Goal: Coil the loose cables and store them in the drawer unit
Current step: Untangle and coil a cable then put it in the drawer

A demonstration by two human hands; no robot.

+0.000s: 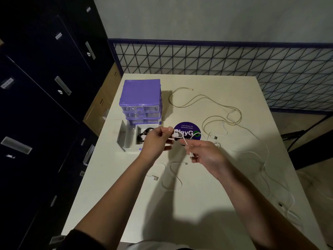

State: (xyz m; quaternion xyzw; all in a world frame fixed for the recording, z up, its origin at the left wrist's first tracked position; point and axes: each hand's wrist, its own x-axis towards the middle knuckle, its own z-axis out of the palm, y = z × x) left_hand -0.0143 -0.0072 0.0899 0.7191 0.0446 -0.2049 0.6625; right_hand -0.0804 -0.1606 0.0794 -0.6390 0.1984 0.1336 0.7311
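Both hands are working above the white table (198, 204), raised off its surface. The left hand (155, 140) is pinching one end of a thin white cable (182, 137) between thumb and curled fingers; a small bunch of the cable is sitting just past the fingertips. The right hand (207, 156) is pinching the same cable a little further along, thumb and forefinger closed on it, the other fingers loosely curled; a short span of cable is running between the two sets of fingertips. Directly behind the left fingers the purple drawer unit (141, 98) is standing, its bottom drawer (129, 139) pulled out, with a coiled black cable (144, 135) lying inside. Beyond the fingertips a round purple sticker (187, 126) is showing on the table. Farther out past the right fingers a beige cable (207, 103) is sprawling in loose loops, and to the right of that hand a long white cable (266, 170) is trailing toward the table edge. Beneath the wrists two more white cable ends with USB plugs (155, 178) are lying loose.
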